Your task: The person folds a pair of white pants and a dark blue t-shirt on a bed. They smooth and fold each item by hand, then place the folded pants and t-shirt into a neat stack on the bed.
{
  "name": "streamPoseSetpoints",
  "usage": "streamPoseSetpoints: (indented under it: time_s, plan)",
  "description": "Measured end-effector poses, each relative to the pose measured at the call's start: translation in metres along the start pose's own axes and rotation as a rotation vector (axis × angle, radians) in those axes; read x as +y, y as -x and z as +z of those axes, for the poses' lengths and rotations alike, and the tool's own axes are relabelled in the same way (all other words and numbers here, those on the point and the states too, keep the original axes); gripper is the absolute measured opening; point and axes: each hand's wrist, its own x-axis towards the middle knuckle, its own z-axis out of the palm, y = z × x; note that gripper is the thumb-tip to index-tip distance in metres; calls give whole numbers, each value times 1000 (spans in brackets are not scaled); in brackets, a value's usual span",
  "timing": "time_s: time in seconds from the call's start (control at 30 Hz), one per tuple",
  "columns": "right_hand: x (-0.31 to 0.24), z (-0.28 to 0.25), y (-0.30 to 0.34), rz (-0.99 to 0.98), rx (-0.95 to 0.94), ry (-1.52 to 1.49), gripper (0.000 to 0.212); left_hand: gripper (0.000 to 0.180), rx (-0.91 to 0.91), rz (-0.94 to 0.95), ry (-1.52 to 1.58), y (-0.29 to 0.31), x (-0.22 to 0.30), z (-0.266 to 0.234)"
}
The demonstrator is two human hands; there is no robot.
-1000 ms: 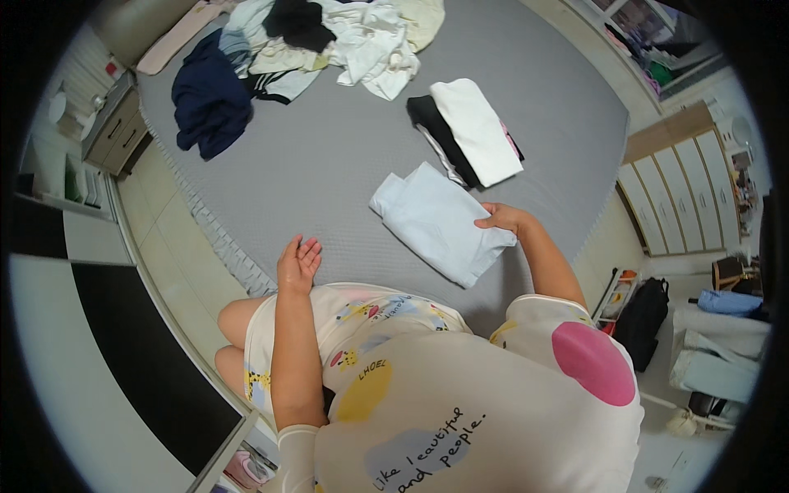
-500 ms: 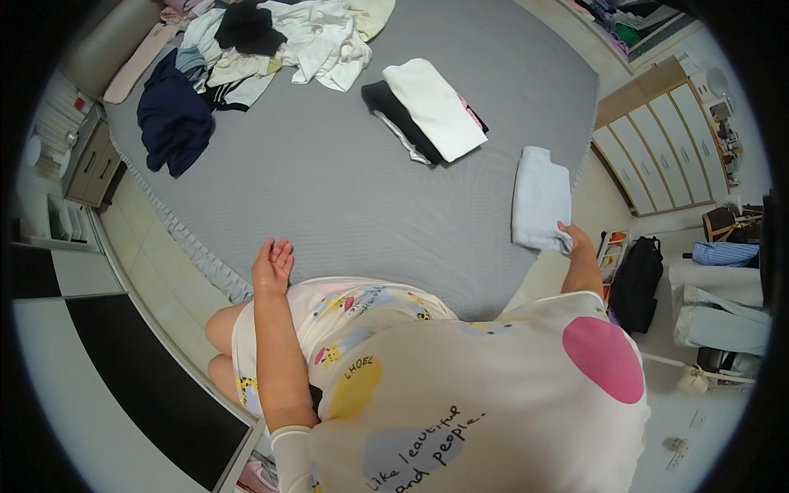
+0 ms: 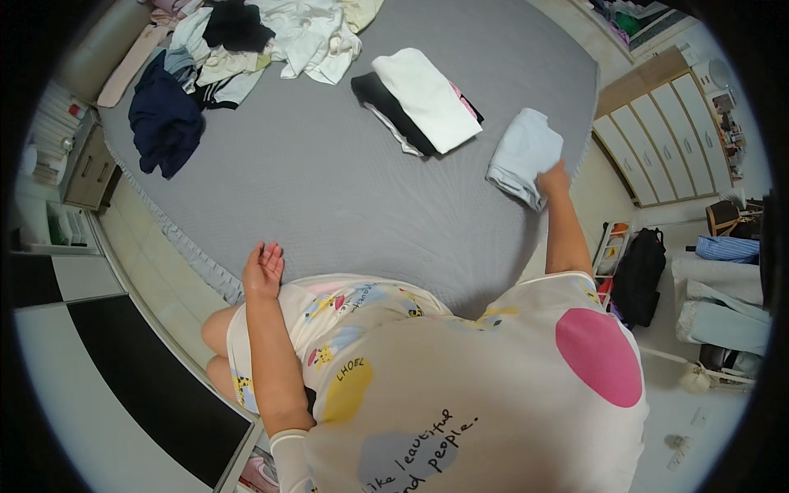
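At the bed's right side, a folded light-blue garment (image 3: pixel 526 152) lies on the grey bedspread (image 3: pixel 345 205). My right hand (image 3: pixel 553 181) grips its near right edge, with the fingertips partly hidden against the cloth. My left hand (image 3: pixel 264 271) hovers by my lap, palm up and fingers spread, holding nothing. Farther up the bed, left of the light-blue garment, rests a small stack of folded clothes with a white piece (image 3: pixel 427 103) on top and a black piece (image 3: pixel 390 115) showing under it.
Unfolded clothes are heaped at the far left, among them a navy garment (image 3: pixel 164 119), a black one (image 3: pixel 238 26) and white ones (image 3: pixel 308 37). A chest of drawers (image 3: pixel 670 140) stands beyond the bed's right edge, with a black bag (image 3: pixel 639 279) hanging nearer.
My right hand has moved the light-blue garment farther up the bed and a little left, turning it at an angle. My left hand stays open near my lap.
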Motion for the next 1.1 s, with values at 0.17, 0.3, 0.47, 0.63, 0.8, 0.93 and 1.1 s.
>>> streamPoseSetpoints:
  time_s: [0.17, 0.3, 0.47, 0.63, 0.8, 0.93, 1.1]
  plan:
    - [-28, 18, 37, -423, 422, 100, 66, 27, 4, 15, -31, 2, 1, 1]
    - [-23, 68, 75, -255, 164, 114, 67, 20, 14, 10, -58, 2, 4, 6]
    - [-16, 59, 71, -262, 108, 75, 67, 22, 22, -24, -55, -5, -1, 0]
    - [-3, 61, 102, -168, 183, -39, 72, 19, -28, -3, -17, 0, 2, 7]
    - [3, 77, 120, -212, 174, -55, 79, 18, -47, -3, 3, -4, 4, 4]
    - [9, 91, 137, -242, 134, -20, 82, 19, -49, 11, 9, -6, 6, 4]
    - [-12, 82, 175, -152, 12, -29, 79, 20, -43, 51, -28, 0, 9, 2]
